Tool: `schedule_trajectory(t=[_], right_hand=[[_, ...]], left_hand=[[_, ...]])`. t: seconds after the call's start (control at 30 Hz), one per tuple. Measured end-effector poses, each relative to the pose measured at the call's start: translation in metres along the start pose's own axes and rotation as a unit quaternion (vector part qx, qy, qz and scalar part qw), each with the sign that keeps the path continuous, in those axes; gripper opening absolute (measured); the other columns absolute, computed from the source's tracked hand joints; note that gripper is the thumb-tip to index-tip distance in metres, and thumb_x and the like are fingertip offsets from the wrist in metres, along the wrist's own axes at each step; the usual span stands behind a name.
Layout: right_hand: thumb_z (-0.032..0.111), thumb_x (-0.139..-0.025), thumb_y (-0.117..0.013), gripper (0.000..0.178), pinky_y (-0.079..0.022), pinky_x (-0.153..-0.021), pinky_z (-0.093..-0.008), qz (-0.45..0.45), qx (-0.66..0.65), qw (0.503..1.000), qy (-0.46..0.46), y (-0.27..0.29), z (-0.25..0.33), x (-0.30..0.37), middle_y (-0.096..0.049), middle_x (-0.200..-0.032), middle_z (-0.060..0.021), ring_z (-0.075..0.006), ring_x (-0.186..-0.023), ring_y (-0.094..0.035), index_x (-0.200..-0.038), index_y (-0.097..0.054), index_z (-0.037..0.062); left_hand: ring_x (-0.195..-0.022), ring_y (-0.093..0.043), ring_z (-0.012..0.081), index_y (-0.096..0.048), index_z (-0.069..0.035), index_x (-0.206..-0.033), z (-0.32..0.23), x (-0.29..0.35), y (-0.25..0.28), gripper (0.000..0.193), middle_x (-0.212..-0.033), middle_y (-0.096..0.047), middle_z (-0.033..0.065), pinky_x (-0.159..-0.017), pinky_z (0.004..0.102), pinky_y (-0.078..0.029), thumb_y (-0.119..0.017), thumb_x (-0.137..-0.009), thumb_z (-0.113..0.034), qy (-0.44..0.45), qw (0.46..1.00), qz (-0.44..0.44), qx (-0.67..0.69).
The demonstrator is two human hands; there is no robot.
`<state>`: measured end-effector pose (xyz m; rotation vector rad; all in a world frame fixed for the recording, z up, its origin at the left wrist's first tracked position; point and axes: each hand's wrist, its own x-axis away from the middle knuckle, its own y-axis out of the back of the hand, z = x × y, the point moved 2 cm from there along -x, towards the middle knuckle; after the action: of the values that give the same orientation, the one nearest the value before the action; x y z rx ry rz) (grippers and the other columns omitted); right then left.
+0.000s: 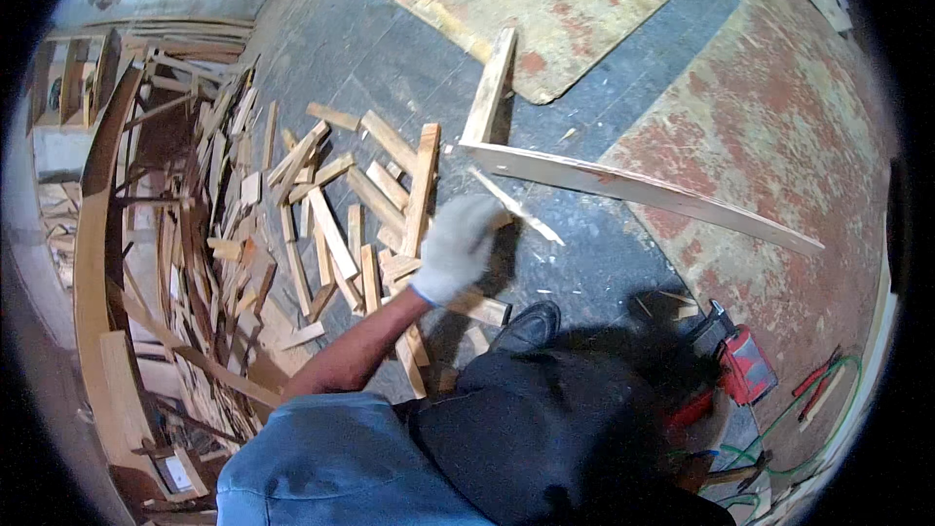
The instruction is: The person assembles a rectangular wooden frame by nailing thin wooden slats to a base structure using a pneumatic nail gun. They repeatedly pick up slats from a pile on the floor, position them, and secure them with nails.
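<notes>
My left hand, in a pale work glove, reaches over the floor at the right edge of a heap of short wooden pieces. Its fingers look curled; what they close on, if anything, is hidden. Just left of the glove, one wooden block lies across the heap. Beyond the hand, a long thin board stands on edge, its left end meeting a shorter wooden piece at a corner. Between hand and board lies a thin splintered strip. My right hand does not show.
A red and black tool is at the lower right, near a green cord. Worn sheets cover part of the dark floor. Scrap wood and a rack line the left side. My shoe is close below the hand.
</notes>
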<state>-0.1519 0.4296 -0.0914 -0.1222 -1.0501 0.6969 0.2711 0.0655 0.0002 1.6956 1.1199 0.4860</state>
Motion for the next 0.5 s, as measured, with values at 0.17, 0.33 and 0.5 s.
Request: schedule_trajectory(t=[0.17, 0.33, 0.5], right_hand=[[0.036, -0.100, -0.058, 0.036, -0.053, -0.077, -0.0377, -0.056, 0.039, 0.995, -0.067, -0.007, 0.009, -0.009, -0.068, -0.102, -0.0052, -0.0221, -0.088, -0.064, -0.124, -0.062, 0.0088], [0.033, -0.099, -0.061, 0.022, -0.048, -0.062, -0.0314, -0.183, 0.072, 0.980, -0.036, -0.069, 0.028, 0.011, -0.059, -0.081, -0.0004, -0.0170, -0.069, -0.057, -0.103, -0.064, 0.0114], [0.030, -0.100, -0.059, 0.020, -0.045, -0.055, -0.0302, -0.122, 0.131, 0.983, -0.039, -0.008, 0.041, 0.005, -0.053, -0.069, 0.0021, -0.0145, -0.059, -0.051, -0.088, -0.058, 0.0143]], left_hand=[[-0.109, -0.066, 0.0377, -0.068, -0.002, -0.122, 0.137, 0.095, 0.056, 0.031, -0.117, -0.069, 0.0214, -0.097, 0.0424, -0.051, -0.061, -0.095, -0.016, 0.314, 0.944, -0.064, -0.075], [-0.111, -0.067, 0.0322, -0.066, 0.000, -0.124, 0.188, 0.126, 0.076, 0.031, -0.119, -0.070, 0.0192, -0.098, 0.0394, -0.051, -0.058, -0.098, -0.015, 0.423, 0.902, -0.076, -0.043], [-0.113, -0.064, 0.0379, -0.065, -0.004, -0.125, 0.106, 0.103, 0.051, 0.034, -0.120, -0.068, 0.0188, -0.100, 0.0450, -0.050, -0.063, -0.092, -0.014, 0.190, 0.978, 0.019, -0.087]])
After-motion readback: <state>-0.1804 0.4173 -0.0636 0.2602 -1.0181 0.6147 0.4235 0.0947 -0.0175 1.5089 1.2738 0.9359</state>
